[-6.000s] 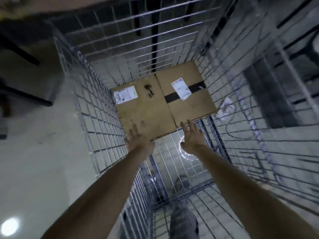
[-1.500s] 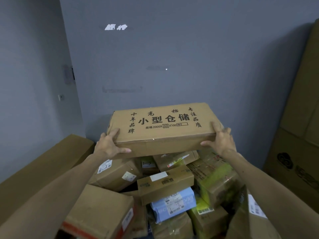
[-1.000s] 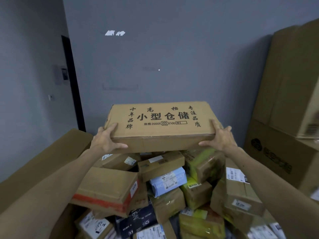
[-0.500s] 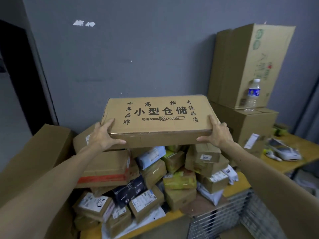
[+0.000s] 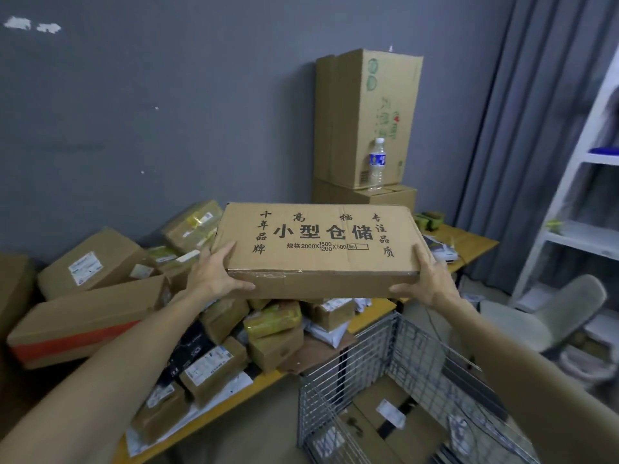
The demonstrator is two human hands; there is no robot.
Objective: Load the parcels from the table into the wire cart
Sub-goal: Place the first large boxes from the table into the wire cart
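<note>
Left hand [image 5: 214, 279] and right hand [image 5: 425, 283], step: they are carrying the flat printed carton [image 5: 318, 249] towards the wire cart [image 5: 395, 363], which is standing below the right hand.
Doing it well: the carton is probably best kept level, swung rightward until it is clearing the cart's rim, then lowered flat onto the labelled boxes [image 5: 385, 413] lying inside.
Risk: a long carton held only by its ends may be catching on the wire wall.
Left hand grip: fingers are wrapping over the carton's left end and the thumb is pressing on its near face.
Right hand grip: it is clamping the right end the same way.
Carton: it is spanning the gap between both hands, above the heaped parcels [image 5: 214, 360] on the table [image 5: 469, 242].
</note>
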